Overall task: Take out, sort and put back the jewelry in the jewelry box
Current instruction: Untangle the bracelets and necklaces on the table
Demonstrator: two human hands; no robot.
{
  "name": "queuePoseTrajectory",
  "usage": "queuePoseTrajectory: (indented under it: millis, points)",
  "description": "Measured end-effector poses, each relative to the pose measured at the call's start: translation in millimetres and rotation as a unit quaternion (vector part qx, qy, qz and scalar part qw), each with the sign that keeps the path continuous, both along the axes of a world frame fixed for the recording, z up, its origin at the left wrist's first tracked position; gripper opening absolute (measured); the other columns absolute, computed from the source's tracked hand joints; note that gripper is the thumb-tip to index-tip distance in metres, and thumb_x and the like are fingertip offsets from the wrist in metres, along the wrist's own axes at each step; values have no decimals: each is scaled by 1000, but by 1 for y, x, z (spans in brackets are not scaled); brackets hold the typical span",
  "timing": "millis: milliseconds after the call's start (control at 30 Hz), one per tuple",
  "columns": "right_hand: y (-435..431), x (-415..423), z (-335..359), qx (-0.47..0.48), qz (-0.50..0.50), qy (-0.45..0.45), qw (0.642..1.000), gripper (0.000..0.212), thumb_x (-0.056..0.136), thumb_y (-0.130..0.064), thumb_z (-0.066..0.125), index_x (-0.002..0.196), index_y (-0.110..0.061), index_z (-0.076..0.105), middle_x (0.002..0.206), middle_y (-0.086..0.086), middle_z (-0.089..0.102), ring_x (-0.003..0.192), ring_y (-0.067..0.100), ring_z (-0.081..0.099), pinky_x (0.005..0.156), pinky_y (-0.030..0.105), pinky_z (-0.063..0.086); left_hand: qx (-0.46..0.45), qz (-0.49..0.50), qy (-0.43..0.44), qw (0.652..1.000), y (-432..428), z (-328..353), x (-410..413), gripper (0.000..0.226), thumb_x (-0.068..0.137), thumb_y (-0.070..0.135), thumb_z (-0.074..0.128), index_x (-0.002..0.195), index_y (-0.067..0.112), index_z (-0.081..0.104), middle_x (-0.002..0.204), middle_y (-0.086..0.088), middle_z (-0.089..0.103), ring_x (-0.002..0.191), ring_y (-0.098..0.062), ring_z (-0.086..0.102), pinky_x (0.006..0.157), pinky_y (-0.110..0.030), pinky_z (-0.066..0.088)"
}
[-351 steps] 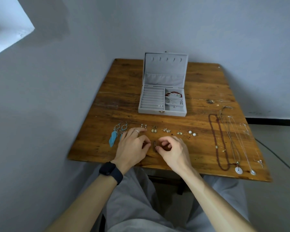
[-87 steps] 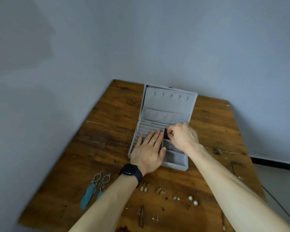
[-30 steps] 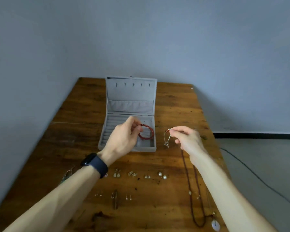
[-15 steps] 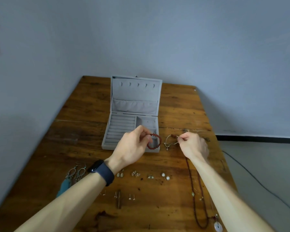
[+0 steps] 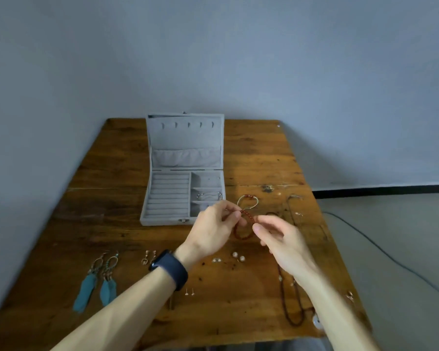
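Thin bangle (image 5: 247,200) set down; left hand (image 5: 211,231) pinches red bracelet (image 5: 249,215), loop hanging.

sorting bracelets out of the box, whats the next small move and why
Probably lower the red bead bracelet onto the table beside the thin bracelet lying right of the jewelry box: the left hand pinches it above the wood, and like pieces lie grouped.

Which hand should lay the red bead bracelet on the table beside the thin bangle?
Left, probably. The left hand pinches the red bead bracelet just in front of the thin bangle, so it need only lower it. The right hand hovers beside the beads with no clear grip.
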State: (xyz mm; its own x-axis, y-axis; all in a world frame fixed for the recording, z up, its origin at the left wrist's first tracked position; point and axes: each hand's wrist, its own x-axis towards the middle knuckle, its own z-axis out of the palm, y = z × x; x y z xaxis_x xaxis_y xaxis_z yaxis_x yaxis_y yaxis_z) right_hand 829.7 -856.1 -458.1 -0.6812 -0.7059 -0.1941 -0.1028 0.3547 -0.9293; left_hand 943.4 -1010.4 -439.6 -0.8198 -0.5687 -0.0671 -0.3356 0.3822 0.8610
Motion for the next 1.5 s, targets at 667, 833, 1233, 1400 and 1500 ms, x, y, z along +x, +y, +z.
queuePoseTrajectory:
  millis: [667, 833, 1233, 1400, 1500]
  points:
    - [-3, -8, -8, 78, 22, 227, 971, 17, 96, -31, 65, 109, -32, 76, 102, -21, 72, 85, -18, 56, 70, -4, 38, -298, 43, -212, 930, -41, -44, 34, 64, 104, 55, 27, 160, 28, 14, 168, -1, 11, 155, -19, 2, 124, -48, 4]
    - [-9, -10, -15, 120, -2, 258, 959, 20, 96, -31, 66, 112, -27, 76, 108, -13, 74, 98, 2, 66, 79, 4, 40, -327, 34, -250, 911, -47, -56, 42, 72, 100, 63, 12, 161, 27, -5, 169, -4, -1, 155, -24, -5, 124, -48, -3]
    - [-22, -13, -23, 224, -11, 409, 885, 16, 94, -30, 66, 102, -22, 77, 99, -1, 77, 88, 20, 72, 76, 31, 57, -329, 34, -251, 909, -47, -58, 41, 74, 101, 63, 11, 161, 23, -6, 169, -4, -2, 155, -21, -6, 123, -48, -6]
    - [-20, -9, -23, 241, -17, 430, 870, 16, 94, -29, 65, 100, -20, 77, 96, 1, 75, 83, 20, 71, 73, 28, 54, -335, 34, -251, 907, -46, -59, 41, 74, 101, 63, 11, 161, 22, -5, 169, -4, -1, 155, -22, -4, 124, -49, -3]
    - [-19, -9, -24, 240, -20, 435, 867, 17, 94, -30, 65, 101, -19, 77, 96, 1, 75, 83, 20, 71, 73, 28, 55, -341, 38, -252, 905, -46, -59, 40, 74, 101, 62, 11, 161, 21, -4, 169, -4, 0, 155, -22, -3, 124, -49, -3]
